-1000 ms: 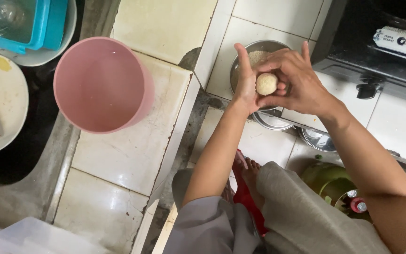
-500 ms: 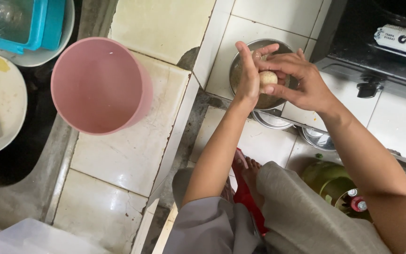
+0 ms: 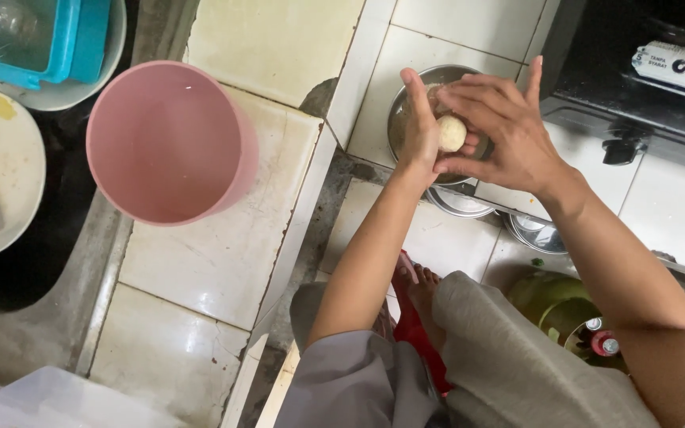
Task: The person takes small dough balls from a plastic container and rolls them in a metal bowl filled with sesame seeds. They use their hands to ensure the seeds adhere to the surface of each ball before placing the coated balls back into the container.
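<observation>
Together, both hands (image 3: 469, 139) cup a pale dough ball (image 3: 452, 132) over a steel bowl (image 3: 406, 103).

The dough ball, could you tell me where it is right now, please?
In the head view, the dough ball sits upper right of centre, pressed between the left hand and right hand, above the metal bowl.

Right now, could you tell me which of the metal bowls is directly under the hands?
The upper metal bowl on the white tiles, partly covered by both hands shaping a dough ball. The other metal bowls sit lower, near the arms.
</observation>
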